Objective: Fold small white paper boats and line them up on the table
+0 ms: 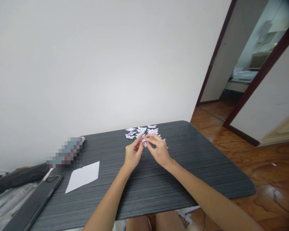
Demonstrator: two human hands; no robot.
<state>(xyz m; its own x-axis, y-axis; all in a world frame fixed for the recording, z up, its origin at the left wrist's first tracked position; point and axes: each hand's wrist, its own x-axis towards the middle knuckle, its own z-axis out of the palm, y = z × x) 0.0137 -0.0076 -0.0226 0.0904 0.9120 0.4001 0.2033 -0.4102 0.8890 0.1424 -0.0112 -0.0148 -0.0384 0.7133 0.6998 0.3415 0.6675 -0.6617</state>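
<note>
Between my two hands, above the dark table [106,154], is a small folded white paper [144,143]. My left hand [134,152] pinches its left side with thumb and forefinger. On the other side my right hand [157,148] grips it the same way, fingertips nearly meeting. The paper's exact shape is mostly covered by my fingers. Just beyond, several folded white paper boats [152,131] sit in rough rows, some partly hidden behind my hands. More of them [130,129] stand at the left of the group.
A stack of white paper sheets [84,176] lies on the table's left part. Farther left are a blurred-out package [68,152] and a dark phone-like slab [36,202] at the edge. A white wall [110,64] rises behind the table; a doorway stands at the right.
</note>
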